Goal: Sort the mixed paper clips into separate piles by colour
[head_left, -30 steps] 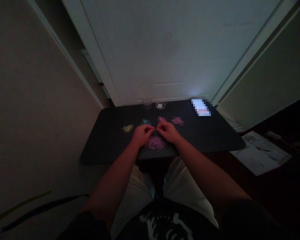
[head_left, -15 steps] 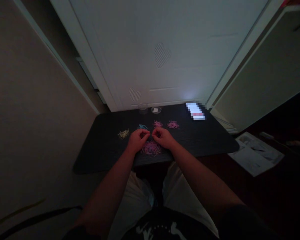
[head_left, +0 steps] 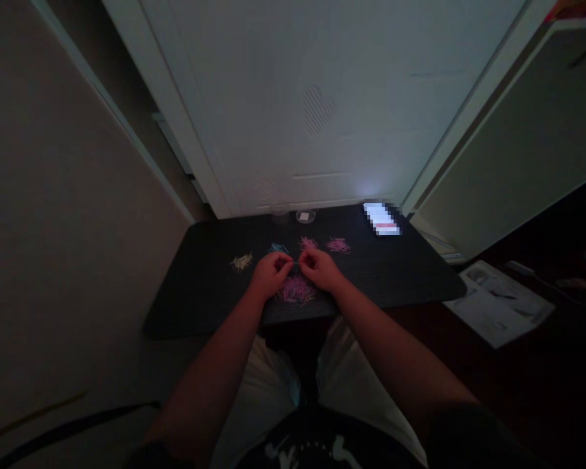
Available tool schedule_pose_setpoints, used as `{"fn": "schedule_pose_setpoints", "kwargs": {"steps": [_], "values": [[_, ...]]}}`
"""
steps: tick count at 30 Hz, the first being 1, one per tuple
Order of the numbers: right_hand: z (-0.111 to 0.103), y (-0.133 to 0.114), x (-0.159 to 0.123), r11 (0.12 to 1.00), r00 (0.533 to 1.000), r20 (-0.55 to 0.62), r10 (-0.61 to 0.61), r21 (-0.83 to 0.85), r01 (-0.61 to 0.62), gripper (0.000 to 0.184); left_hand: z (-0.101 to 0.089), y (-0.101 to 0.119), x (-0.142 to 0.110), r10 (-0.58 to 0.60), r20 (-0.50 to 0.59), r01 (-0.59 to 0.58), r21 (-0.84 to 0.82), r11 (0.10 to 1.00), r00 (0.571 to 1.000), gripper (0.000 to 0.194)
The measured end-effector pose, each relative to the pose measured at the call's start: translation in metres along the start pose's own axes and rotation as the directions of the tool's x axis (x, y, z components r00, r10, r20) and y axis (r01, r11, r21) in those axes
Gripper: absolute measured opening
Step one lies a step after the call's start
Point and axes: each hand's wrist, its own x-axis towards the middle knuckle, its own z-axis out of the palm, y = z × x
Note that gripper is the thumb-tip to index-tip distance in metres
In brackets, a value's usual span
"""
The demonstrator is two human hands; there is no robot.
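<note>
My left hand (head_left: pixel 270 273) and my right hand (head_left: pixel 319 268) are held close together over the dark table, each with thumb and forefinger pinched. Between the fingertips shows a thin, pale bluish strip (head_left: pixel 295 262), too small to make out fully. Just below the hands lies the largest pile of thin strips (head_left: pixel 295 290), mostly pink and purple. Beyond the left fingers is a small blue pile (head_left: pixel 278 248), with a yellowish pile (head_left: pixel 241 262) farther left. A pink pile (head_left: pixel 308 243) sits behind the right fingers, and a second pink pile (head_left: pixel 338 245) lies to its right.
A clear round container (head_left: pixel 280 213) and a round lid with a white label (head_left: pixel 305 216) stand along the back of the black table (head_left: pixel 395 277). A lit phone (head_left: pixel 381 218) is at the back right, by the white door (head_left: pixel 371 98). Printed sheets (head_left: pixel 501 303) lie on the floor.
The hands stay almost in place, with the fingertips still pinched. A thin bluish strip now shows across the gap between them. The piles have not visibly changed.
</note>
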Motion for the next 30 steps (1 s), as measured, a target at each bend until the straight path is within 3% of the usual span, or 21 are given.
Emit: {"fn": "schedule_pose_setpoints", "kwargs": {"steps": [5,8,13,20,30], "values": [[0.0,0.001,0.001,1.0,0.999,-0.033,0.006,-0.001,-0.006,0.002,0.0,-0.001,0.0,0.033,-0.058,-0.033,0.014,0.999,0.998,0.012],[-0.002,0.002,0.002,0.999,0.997,-0.07,0.023,0.026,-0.021,0.001,-0.001,-0.004,0.001,0.016,-0.183,-0.008,0.046,0.999,0.983,0.012],[-0.003,0.002,0.001,0.998,0.991,-0.126,0.037,0.057,-0.03,0.004,-0.003,-0.005,0.002,-0.051,-0.395,0.115,0.141,0.983,0.917,0.014],[-0.004,-0.001,-0.001,0.998,0.989,-0.144,0.04,0.044,-0.034,0.005,-0.003,-0.006,0.004,-0.136,-0.389,0.212,0.16,0.964,0.911,0.017],[-0.004,0.002,-0.001,0.999,0.988,-0.151,0.023,0.043,-0.017,0.005,-0.001,-0.011,0.007,-0.17,-0.34,0.246,0.195,0.949,0.925,0.014]]}}
